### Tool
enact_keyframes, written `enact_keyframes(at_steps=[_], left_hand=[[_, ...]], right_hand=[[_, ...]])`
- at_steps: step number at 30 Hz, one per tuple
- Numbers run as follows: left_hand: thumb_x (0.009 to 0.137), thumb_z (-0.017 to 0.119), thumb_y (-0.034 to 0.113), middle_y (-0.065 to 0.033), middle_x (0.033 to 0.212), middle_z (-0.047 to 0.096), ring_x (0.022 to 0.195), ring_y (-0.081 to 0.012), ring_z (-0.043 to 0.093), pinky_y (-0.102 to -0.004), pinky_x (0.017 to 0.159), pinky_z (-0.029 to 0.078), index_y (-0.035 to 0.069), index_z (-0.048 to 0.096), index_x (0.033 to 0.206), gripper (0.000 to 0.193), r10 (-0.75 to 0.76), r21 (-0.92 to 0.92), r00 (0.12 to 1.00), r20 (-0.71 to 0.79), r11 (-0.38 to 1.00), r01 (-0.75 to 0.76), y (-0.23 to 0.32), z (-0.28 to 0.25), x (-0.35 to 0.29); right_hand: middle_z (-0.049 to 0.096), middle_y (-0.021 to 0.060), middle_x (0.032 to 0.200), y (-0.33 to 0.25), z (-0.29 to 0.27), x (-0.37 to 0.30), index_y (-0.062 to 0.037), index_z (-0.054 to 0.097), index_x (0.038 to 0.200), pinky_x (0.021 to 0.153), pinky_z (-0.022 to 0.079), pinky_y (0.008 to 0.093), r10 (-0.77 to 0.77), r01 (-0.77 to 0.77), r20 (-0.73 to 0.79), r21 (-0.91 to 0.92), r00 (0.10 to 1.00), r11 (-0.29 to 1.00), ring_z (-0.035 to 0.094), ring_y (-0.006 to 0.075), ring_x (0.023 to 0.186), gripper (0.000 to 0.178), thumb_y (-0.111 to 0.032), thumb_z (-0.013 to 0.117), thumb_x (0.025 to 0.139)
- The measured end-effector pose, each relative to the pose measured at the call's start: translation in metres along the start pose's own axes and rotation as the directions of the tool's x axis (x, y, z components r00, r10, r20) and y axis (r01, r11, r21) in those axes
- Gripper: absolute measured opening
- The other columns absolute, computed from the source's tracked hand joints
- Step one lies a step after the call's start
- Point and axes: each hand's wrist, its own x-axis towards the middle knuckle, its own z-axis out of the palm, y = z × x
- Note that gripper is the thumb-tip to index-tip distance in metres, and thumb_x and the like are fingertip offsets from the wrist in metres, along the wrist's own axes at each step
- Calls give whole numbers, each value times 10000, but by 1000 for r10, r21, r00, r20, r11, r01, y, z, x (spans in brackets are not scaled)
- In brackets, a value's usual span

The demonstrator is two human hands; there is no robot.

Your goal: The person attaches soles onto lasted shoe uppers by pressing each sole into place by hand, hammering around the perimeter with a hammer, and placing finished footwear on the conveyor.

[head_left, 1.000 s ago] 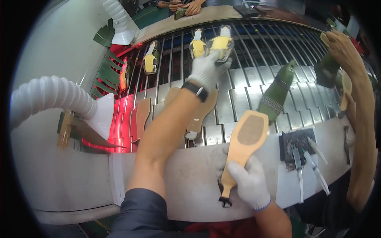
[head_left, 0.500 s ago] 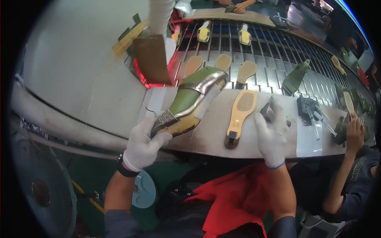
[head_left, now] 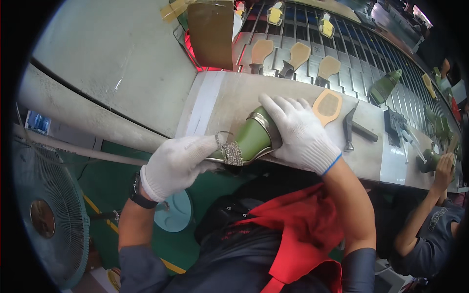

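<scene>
- Here comes our right hand [head_left: 300, 129], now clasping the green shoe [head_left: 251, 140] that only our left hand [head_left: 173, 163] held moments ago.
- So we're working two-handed, both gripping, over the near edge of the bench [head_left: 239, 95].
- Sparkly band [head_left: 232, 153] end points near-left; long axis slants toward far right.

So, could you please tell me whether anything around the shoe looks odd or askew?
A thin loop stands up beside the glittering band on the green shoe, near the left hand; it looks odd because it isn't lying flat.
</scene>
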Motion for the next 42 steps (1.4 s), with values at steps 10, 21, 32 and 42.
enact_keyframes(at_steps=[10,21,32,42], left_hand=[[975,877,334,-215,1595,466,1365,-262,583,-387,1098,534,-64,197,1688,1063,-456,-756,721,-521,638,-142,5,51,25],[816,858,79,-130,1441,643,1282,-258,676,-431,1070,580,4,531,1548,805,-378,-892,809,451,-165,420,27,99,23],[810,808,63,-76,1276,702,1130,-188,703,-354,1011,570,3,560,1497,733,-141,-700,692,708,-268,662,62,172,38],[890,831,259,-155,1381,680,1230,-263,706,-439,1067,603,-24,516,1541,777,-125,-745,760,638,-351,568,69,176,31]], right_hand=[[651,240,1205,-55,-7,10,-20,384,1632,916,555,548,249,-191,-305,207,919,960,658,451,1084,1134,-167,961,667],[724,234,1265,-57,-19,-118,42,625,1443,939,619,416,485,-334,-85,622,871,708,743,363,1115,652,-57,861,844],[690,104,866,-40,-3,-162,-76,697,999,737,595,442,410,-338,-188,322,892,884,727,327,824,184,-109,799,849],[698,119,866,-45,-24,-167,-6,646,1007,683,568,357,563,-443,-6,612,826,655,722,244,728,174,58,747,881]])
